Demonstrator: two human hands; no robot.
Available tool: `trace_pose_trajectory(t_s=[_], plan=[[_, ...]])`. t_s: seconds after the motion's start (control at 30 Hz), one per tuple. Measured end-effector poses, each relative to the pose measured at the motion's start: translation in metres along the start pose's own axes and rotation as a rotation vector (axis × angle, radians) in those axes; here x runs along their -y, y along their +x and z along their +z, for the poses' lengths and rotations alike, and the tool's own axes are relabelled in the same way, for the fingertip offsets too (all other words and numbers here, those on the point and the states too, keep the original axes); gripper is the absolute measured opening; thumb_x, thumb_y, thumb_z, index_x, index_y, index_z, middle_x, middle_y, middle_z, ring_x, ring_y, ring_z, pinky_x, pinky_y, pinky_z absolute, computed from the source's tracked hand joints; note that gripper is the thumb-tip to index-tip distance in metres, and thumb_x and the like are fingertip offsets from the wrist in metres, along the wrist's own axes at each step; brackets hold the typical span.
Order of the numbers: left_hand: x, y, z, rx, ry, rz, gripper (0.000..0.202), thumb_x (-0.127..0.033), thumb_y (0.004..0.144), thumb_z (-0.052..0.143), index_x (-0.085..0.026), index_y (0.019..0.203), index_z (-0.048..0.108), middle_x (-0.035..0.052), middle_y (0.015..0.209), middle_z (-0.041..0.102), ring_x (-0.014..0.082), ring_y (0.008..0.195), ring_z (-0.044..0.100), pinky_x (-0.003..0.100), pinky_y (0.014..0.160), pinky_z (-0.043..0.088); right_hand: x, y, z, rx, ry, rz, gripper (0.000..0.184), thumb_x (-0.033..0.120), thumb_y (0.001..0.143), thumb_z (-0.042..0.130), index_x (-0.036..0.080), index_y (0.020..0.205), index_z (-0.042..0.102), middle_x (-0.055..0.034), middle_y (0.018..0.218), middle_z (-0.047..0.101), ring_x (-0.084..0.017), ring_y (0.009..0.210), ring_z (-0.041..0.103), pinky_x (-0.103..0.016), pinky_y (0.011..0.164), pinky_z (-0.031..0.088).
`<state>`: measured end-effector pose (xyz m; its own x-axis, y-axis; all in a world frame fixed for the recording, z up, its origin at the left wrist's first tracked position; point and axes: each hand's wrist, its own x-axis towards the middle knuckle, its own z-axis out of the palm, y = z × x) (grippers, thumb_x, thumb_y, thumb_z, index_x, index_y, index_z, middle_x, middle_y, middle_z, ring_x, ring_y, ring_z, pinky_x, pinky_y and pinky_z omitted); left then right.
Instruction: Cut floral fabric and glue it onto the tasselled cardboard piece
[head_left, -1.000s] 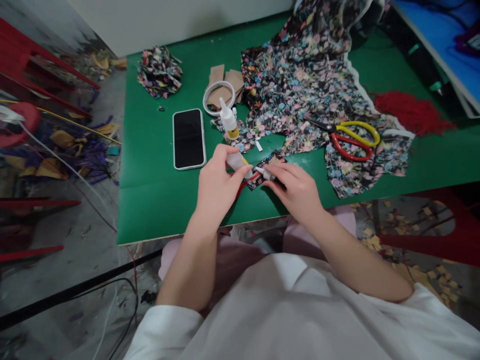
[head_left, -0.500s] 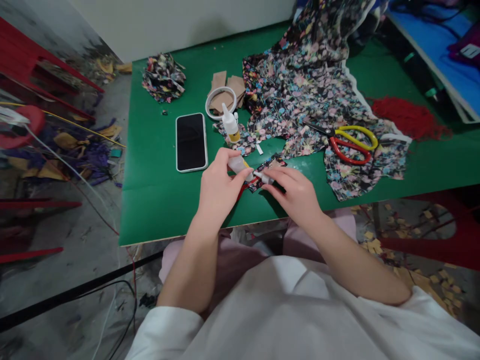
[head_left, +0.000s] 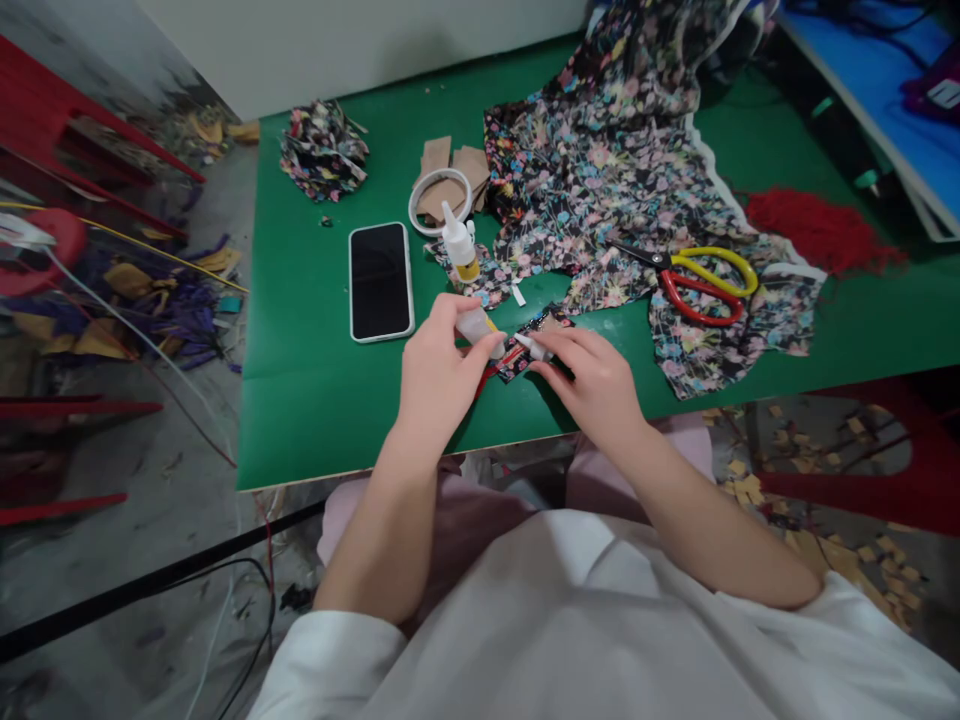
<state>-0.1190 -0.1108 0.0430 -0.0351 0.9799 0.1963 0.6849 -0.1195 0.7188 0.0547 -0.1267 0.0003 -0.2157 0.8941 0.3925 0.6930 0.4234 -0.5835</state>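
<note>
Since half a second ago, the white cap (head_left: 534,348) has drawn slightly back from the nose of the small bottle (head_left: 476,328); we now see a narrow gap between them. Our left hand (head_left: 435,350) has its thumb and fingers clamped around the bottle, which is tilted towards the right; our right hand (head_left: 596,375) pinches the cap between thumb and fingertips, its pointed end facing the bottle; whether it is a true cap or a nozzle we cannot tell. Both are low over a scrap of flowered cloth (head_left: 514,370), near the front of the green table (head_left: 300,420); a red strip (head_left: 484,382) lies beside the left thumb.

We would do well to grip the bottle lightly, nose kept in line with the cap, wrists steady; a hard squeeze could spill onto the scrap.

Around us, a second bottle (head_left: 463,250) stands just behind the left hand, the nearest thing to knock over; the phone (head_left: 381,280) lies to its left; scissors (head_left: 709,285) rest on the big flowered cloth (head_left: 600,170), clear of our right hand.
</note>
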Motion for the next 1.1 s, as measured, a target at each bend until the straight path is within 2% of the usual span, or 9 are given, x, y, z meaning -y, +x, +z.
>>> trace_pose_trajectory(t_s=[0.17, 0.3, 0.4, 0.53, 0.73, 0.9, 1.03, 1.1], plan=[[-0.005, -0.003, -0.003, -0.006, -0.032, 0.026, 0.033, -0.030, 0.075, 0.063, -0.022, 0.105, 0.052, 0.0005, 0.097, 0.061, 0.0150, 0.086, 0.060, 0.024, 0.067, 0.052, 0.000, -0.001, 0.001, -0.010, -0.006, -0.023, 0.027, 0.029, 0.085, 0.052, 0.017, 0.106, 0.063, -0.0104, 0.100, 0.065, -0.021, 0.094, 0.059, -0.036, 0.083, 0.048], [-0.007, -0.004, 0.001, 0.022, 0.001, 0.049, 0.030, -0.028, 0.075, 0.063, -0.021, 0.103, 0.053, 0.0004, 0.097, 0.061, 0.0146, 0.084, 0.060, 0.024, 0.068, 0.052, 0.000, -0.001, 0.001, -0.025, -0.023, -0.034, 0.027, 0.027, 0.084, 0.053, 0.016, 0.106, 0.063, -0.0109, 0.098, 0.065, -0.021, 0.092, 0.059, -0.036, 0.082, 0.049], [-0.006, -0.003, 0.003, 0.001, -0.012, 0.037, 0.033, -0.030, 0.075, 0.063, -0.021, 0.106, 0.052, 0.0007, 0.099, 0.061, 0.0148, 0.085, 0.060, 0.024, 0.066, 0.052, 0.000, -0.001, 0.002, -0.023, -0.026, -0.036, 0.027, 0.028, 0.084, 0.054, 0.016, 0.106, 0.064, -0.0107, 0.099, 0.066, -0.021, 0.092, 0.060, -0.035, 0.082, 0.050], [-0.002, 0.001, 0.000, -0.009, 0.005, 0.011, 0.033, -0.031, 0.073, 0.065, -0.022, 0.102, 0.054, 0.0003, 0.094, 0.062, 0.0151, 0.082, 0.061, 0.024, 0.065, 0.051, 0.000, -0.001, 0.003, -0.031, -0.027, -0.032, 0.026, 0.028, 0.084, 0.054, 0.016, 0.105, 0.064, -0.0104, 0.098, 0.066, -0.021, 0.092, 0.060, -0.036, 0.081, 0.050], [0.000, 0.003, -0.005, -0.127, -0.041, -0.014, 0.038, -0.037, 0.074, 0.064, -0.023, 0.106, 0.051, 0.0015, 0.095, 0.062, 0.0149, 0.083, 0.062, 0.022, 0.062, 0.051, 0.000, -0.002, 0.004, -0.034, 0.000, -0.031, 0.025, 0.026, 0.084, 0.054, 0.016, 0.105, 0.064, -0.0104, 0.099, 0.066, -0.020, 0.094, 0.059, -0.035, 0.084, 0.049], [-0.005, 0.000, 0.004, -0.009, 0.050, 0.034, 0.032, -0.033, 0.073, 0.066, -0.021, 0.101, 0.054, 0.0003, 0.094, 0.062, 0.0147, 0.082, 0.061, 0.024, 0.066, 0.052, -0.001, -0.002, 0.004, -0.014, 0.006, -0.020, 0.027, 0.027, 0.085, 0.052, 0.016, 0.107, 0.063, -0.0108, 0.100, 0.065, -0.021, 0.095, 0.059, -0.035, 0.084, 0.048], [-0.010, -0.003, 0.000, -0.082, 0.042, 0.048, 0.035, -0.032, 0.075, 0.064, -0.022, 0.107, 0.052, 0.0015, 0.102, 0.060, 0.0150, 0.088, 0.060, 0.024, 0.070, 0.052, -0.001, -0.002, 0.004, -0.017, 0.005, -0.035, 0.027, 0.026, 0.086, 0.051, 0.015, 0.107, 0.063, -0.0115, 0.100, 0.065, -0.020, 0.094, 0.058, -0.034, 0.083, 0.048], [-0.010, -0.004, -0.001, -0.062, 0.061, 0.051, 0.034, -0.032, 0.075, 0.064, -0.022, 0.106, 0.053, 0.0012, 0.100, 0.061, 0.0148, 0.087, 0.061, 0.023, 0.069, 0.052, -0.001, -0.002, 0.004, -0.014, -0.001, -0.042, 0.027, 0.026, 0.086, 0.050, 0.015, 0.107, 0.062, -0.0113, 0.101, 0.064, -0.020, 0.095, 0.058, -0.034, 0.083, 0.048]])
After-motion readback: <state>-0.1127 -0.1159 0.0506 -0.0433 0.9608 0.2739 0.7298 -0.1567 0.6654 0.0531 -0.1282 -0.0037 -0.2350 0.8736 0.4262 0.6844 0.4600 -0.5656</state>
